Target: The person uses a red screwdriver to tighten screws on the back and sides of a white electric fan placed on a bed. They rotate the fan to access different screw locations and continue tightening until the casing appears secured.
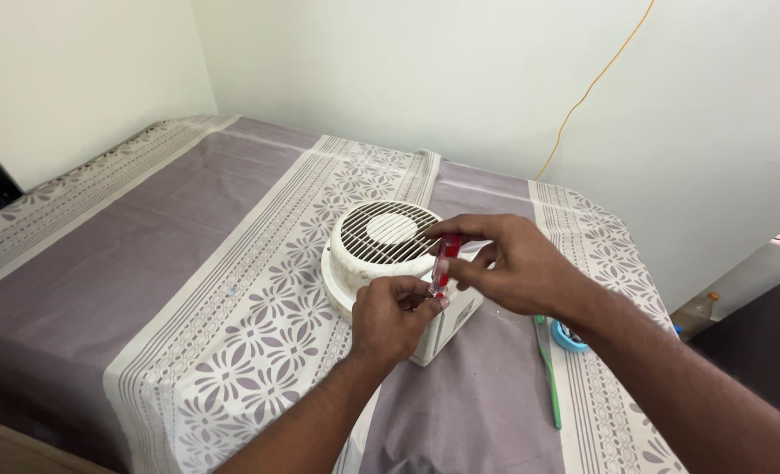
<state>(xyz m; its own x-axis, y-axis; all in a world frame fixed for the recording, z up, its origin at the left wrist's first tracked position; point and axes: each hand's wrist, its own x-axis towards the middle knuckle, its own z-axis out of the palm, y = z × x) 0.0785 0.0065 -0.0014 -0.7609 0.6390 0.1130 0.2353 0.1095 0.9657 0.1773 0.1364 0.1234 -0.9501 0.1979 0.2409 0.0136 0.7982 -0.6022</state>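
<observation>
I see both hands over a white fan (388,254) lying grille-up on the bed (144,263). My right hand (504,263) pinches a red screwdriver (443,261) upright at the fan's near edge; my left hand (392,316) is closed around its lower tip. Green toothbrush (548,373) and blue tape roll (569,336) lie to the right, just beside my right forearm. Yellow cord (593,83) runs up the wall.
</observation>
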